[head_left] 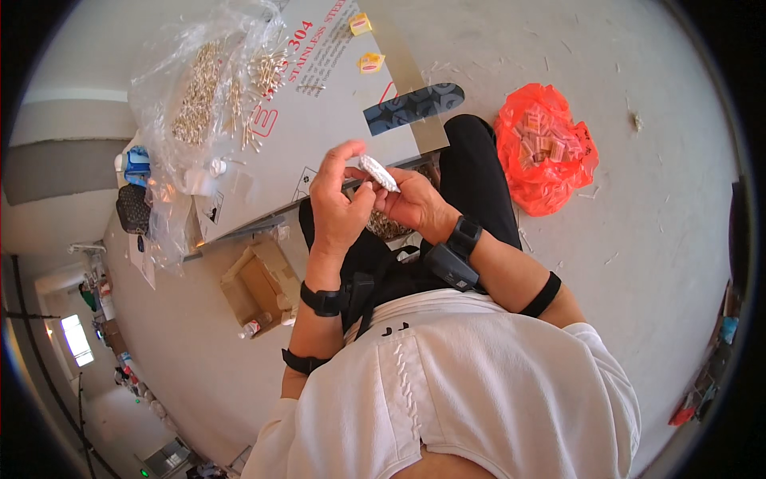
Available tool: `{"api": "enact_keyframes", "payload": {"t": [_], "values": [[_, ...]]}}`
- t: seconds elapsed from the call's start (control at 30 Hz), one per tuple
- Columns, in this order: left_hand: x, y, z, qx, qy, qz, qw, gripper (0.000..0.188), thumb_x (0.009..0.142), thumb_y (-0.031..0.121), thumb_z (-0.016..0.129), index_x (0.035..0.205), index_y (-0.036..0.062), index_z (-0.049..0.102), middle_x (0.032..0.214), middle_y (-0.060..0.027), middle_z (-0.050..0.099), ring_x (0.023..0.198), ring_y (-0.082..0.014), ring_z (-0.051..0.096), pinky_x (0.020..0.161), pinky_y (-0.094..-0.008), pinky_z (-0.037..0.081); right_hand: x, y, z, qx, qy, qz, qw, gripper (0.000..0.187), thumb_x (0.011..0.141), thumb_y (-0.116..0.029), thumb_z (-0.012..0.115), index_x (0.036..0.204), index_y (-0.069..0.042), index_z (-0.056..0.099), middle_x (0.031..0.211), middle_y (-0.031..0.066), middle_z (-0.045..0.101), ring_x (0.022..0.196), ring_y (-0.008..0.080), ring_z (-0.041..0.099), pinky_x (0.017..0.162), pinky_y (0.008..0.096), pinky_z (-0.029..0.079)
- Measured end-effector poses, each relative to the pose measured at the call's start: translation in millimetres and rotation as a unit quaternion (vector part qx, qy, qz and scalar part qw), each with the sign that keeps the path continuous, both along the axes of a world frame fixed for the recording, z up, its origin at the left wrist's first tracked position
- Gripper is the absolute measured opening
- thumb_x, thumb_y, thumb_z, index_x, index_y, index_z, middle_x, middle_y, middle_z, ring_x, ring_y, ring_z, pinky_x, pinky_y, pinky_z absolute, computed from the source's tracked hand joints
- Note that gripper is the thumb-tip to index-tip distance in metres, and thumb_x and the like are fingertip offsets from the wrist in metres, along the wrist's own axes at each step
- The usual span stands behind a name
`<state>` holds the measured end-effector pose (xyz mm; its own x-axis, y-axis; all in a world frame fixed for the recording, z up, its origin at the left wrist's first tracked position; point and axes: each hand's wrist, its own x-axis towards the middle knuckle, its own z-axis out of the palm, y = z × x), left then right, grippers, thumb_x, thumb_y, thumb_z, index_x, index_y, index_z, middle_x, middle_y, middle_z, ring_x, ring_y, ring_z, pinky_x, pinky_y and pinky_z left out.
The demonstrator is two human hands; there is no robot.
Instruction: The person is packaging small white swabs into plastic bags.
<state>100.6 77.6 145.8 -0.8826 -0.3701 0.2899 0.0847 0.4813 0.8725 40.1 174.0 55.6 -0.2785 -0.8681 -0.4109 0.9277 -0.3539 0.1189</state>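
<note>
A tight bundle of cotton swabs (378,173), its white tips packed together, is held up between my hands over my lap. My right hand (416,206) grips it from the right and below with bent fingers. On the other side, my left hand (341,199) curls round it, the index finger near its upper end and the thumb by its lower side. The swabs' sticks are mostly hidden by my fingers. Below my hands, more loose swabs (387,224) lie between my legs, partly covered.
A large clear plastic bag (171,88) of loose swabs lies on the printed board (279,144). Two small yellow boxes (361,24) and a dark patterned strip (415,107) are on it. A red bag (547,188) of small packs sits right on the floor; a cardboard box (249,286) stands left.
</note>
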Motion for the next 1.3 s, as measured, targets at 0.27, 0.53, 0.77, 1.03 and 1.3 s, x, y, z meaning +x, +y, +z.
{"api": "enact_keyframes", "payload": {"t": [0.27, 0.53, 0.77, 1.03, 1.3], "values": [[5.6, -6.8, 6.8, 0.110, -0.064, 0.030, 0.991, 0.012, 0.081, 0.003, 0.067, 0.085, 0.0004, 0.056, 0.077, -0.0001, 0.058, 0.064, -0.0041, 0.052, 0.058, -0.0200, 0.043, -3.2, 3.0, -6.1, 0.040, 0.061, -0.075, 0.995, 0.026, 0.100, -0.019, 0.046, 0.109, 0.003, 0.057, 0.100, 0.0117, 0.062, 0.085, 0.0201, 0.061, 0.077, 0.0340, 0.052], [-4.4, -3.7, -10.0, 0.152, -0.140, 0.022, 0.978, 0.010, 0.085, 0.005, 0.064, 0.077, 0.0020, 0.057, 0.066, 0.0016, 0.056, 0.055, -0.0035, 0.049, 0.051, -0.0183, 0.040, -2.6, 0.3, 0.9, 0.107, 0.099, -0.100, 0.984, 0.024, 0.099, -0.017, 0.048, 0.111, 0.003, 0.056, 0.106, 0.0122, 0.062, 0.093, 0.0209, 0.062, 0.080, 0.0349, 0.052], [-18.3, -23.8, -37.0, 0.167, -0.140, 0.067, 0.974, 0.013, 0.082, 0.004, 0.063, 0.071, 0.0001, 0.056, 0.061, -0.0001, 0.057, 0.050, -0.0044, 0.050, 0.045, -0.0203, 0.037, -19.8, 11.8, 0.5, 0.343, 0.471, -0.143, 0.800, 0.016, 0.087, -0.008, 0.064, 0.101, 0.001, 0.064, 0.088, 0.0023, 0.064, 0.075, 0.0070, 0.055, 0.065, 0.0228, 0.043], [-34.0, -26.4, -65.6, 0.300, -0.157, 0.052, 0.940, 0.009, 0.087, 0.006, 0.061, 0.078, 0.0044, 0.061, 0.063, 0.0011, 0.057, 0.050, -0.0053, 0.048, 0.045, -0.0195, 0.035, -35.7, 3.9, 3.3, 0.274, 0.570, -0.059, 0.773, 0.011, 0.086, -0.007, 0.066, 0.093, 0.002, 0.065, 0.081, 0.0028, 0.065, 0.069, 0.0068, 0.056, 0.061, 0.0222, 0.045], [-38.2, -28.1, -76.1, 0.335, -0.119, 0.034, 0.934, 0.011, 0.090, 0.008, 0.057, 0.082, 0.0024, 0.062, 0.065, 0.0005, 0.058, 0.054, -0.0056, 0.051, 0.046, -0.0194, 0.037, -49.8, -7.0, -4.9, 0.377, 0.626, -0.044, 0.682, 0.027, 0.078, -0.020, 0.076, 0.076, 0.004, 0.065, 0.065, 0.0099, 0.064, 0.061, 0.0125, 0.058, 0.056, 0.0305, 0.047]]}}
